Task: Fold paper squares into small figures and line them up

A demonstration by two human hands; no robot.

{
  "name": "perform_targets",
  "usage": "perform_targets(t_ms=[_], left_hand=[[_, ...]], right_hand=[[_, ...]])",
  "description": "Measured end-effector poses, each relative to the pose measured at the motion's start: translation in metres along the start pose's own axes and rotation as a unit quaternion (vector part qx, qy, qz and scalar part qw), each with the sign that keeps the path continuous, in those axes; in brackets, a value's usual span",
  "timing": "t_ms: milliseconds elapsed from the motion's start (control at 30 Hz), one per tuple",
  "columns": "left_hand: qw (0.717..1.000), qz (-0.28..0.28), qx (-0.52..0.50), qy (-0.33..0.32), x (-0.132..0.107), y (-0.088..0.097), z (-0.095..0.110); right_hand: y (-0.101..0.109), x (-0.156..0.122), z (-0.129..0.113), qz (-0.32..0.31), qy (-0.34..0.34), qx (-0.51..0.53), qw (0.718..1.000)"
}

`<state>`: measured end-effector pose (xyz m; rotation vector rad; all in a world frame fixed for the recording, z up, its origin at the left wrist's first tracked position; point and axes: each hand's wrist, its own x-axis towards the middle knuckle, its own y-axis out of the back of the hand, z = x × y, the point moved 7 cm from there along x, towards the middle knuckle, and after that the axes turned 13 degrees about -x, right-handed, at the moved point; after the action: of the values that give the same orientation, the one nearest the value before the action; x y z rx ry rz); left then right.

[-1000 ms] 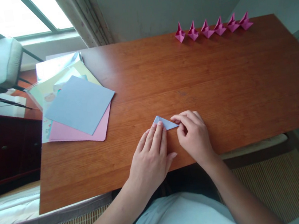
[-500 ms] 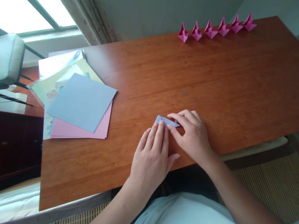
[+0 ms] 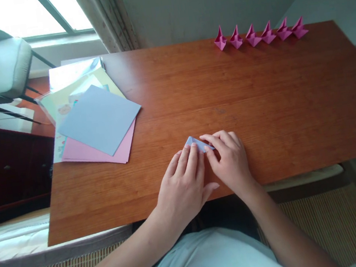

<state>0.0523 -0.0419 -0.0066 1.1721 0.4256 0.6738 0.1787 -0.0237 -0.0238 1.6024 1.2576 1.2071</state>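
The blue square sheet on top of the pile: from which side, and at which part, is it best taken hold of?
Probably by its right corner, pinched from the right. The blue square sheet lies flat, and this corner juts past the pink sheets over the table, so a fingertip should get under it more easily there.

Readable text: none | printed packet, table's left: print too small
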Motion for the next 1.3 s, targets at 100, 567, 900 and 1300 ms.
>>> perform_targets(t_ms=[100, 567, 900, 1300], left_hand=[[1.000, -0.016, 0.021, -0.008, -0.005, -0.001, -0.006], [0.999, 0.030, 0.027, 0.030, -0.045, 0.009, -0.025], [0.998, 0.051, -0.021, 0.038, -0.035, 0.001, -0.014], [0.998, 0.026, -0.040, 0.044, -0.017, -0.006, -0.011]], right_hand=[[0.001, 0.001, -0.001, -0.002, 0.002, -0.002, 1.000], [0.001, 0.000, -0.002, 0.004, 0.009, -0.007, 1.000], [0.003, -0.002, -0.006, 0.018, 0.046, -0.012, 0.999], [0.000, -0.005, -0.021, -0.019, 0.113, -0.111, 0.987]])
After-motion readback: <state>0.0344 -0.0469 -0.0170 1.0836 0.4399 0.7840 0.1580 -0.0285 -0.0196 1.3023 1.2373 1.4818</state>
